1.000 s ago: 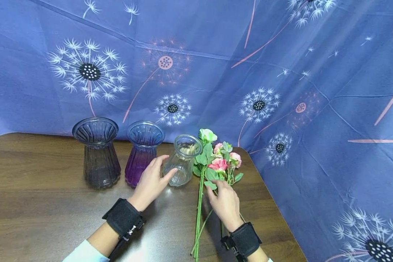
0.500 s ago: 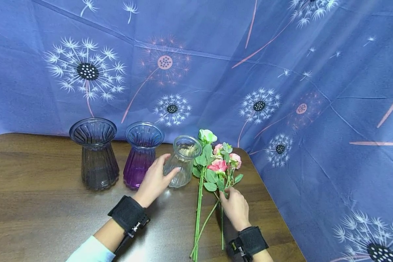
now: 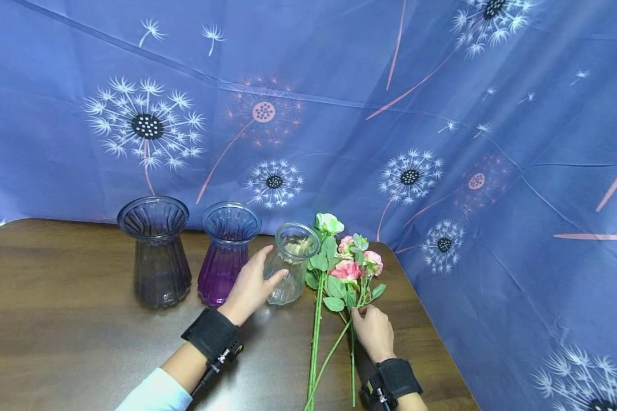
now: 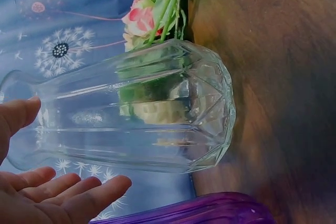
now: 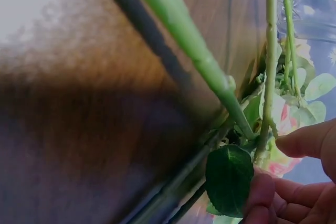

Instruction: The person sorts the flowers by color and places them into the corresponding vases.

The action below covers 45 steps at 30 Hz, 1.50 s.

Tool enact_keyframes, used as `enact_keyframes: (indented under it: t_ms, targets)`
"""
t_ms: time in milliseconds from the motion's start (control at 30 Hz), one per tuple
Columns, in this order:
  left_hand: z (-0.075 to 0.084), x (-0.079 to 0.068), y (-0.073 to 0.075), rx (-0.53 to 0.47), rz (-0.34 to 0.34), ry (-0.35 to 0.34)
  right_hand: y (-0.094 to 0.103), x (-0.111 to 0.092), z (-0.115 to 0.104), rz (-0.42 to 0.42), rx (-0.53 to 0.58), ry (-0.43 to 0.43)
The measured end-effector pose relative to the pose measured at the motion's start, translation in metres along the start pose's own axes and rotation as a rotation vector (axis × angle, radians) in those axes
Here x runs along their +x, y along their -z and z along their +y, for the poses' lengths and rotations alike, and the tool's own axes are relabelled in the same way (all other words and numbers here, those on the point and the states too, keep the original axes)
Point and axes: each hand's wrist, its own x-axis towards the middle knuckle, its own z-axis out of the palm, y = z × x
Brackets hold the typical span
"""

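My left hand (image 3: 249, 290) reaches beside the clear glass vase (image 3: 291, 292), thumb and fingers spread. In the left wrist view, the thumb overlaps the neck of the glass and the fingers (image 4: 100, 198) lie extended along its side. My right hand (image 3: 375, 332) pinches a green stem of the pink artificial flowers (image 3: 345, 270) just below their leaves. In the right wrist view, thumb and fingertips come together around the stem (image 5: 269, 77), with a dark leaf (image 5: 229, 179) against the fingers. A whitish-green artificial rose (image 3: 329, 223) lies left of the pink blooms, its long stems pointing toward me.
A purple-blue glass vase (image 3: 220, 271) stands left of the clear one, and a dark grey glass vase (image 3: 160, 277) is farther left. The wooden table (image 3: 61, 331) backs onto a blue dandelion-print cloth (image 3: 339, 142). Its right edge slopes down past my right hand.
My right hand has moved from over the leaves down and right to the stem, and its fingers have drawn together there. My left hand has stayed beside the clear vase. The head view has tilted slightly.
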Motion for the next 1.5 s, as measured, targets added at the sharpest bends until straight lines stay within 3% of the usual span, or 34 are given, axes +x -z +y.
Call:
enact_keyframes:
  t_ms: [300, 567, 700, 833, 1067, 1500]
  targets:
    - [0.000, 0.003, -0.005, 0.011, -0.031, 0.017, -0.002, 0.007, 0.005, -0.070, 0.001, -0.061]
    - [-0.002, 0.003, -0.005, 0.020, -0.039, 0.045, -0.002, 0.010, 0.003, -0.128, 0.075, -0.077]
    - [-0.002, 0.003, -0.007, 0.007, -0.014, 0.025, 0.000, 0.012, 0.002, -0.151, 0.147, -0.085]
    - [-0.003, 0.004, -0.012, -0.004, -0.004, 0.009, 0.005, 0.013, 0.004, -0.190, 0.229, -0.151]
    - [-0.003, 0.005, -0.011, -0.013, -0.003, 0.001, 0.010, 0.016, 0.006, -0.254, 0.484, -0.244]
    - [-0.007, 0.005, -0.013, -0.037, 0.031, -0.047, 0.035, 0.015, -0.005, -0.276, 0.612, -0.259]
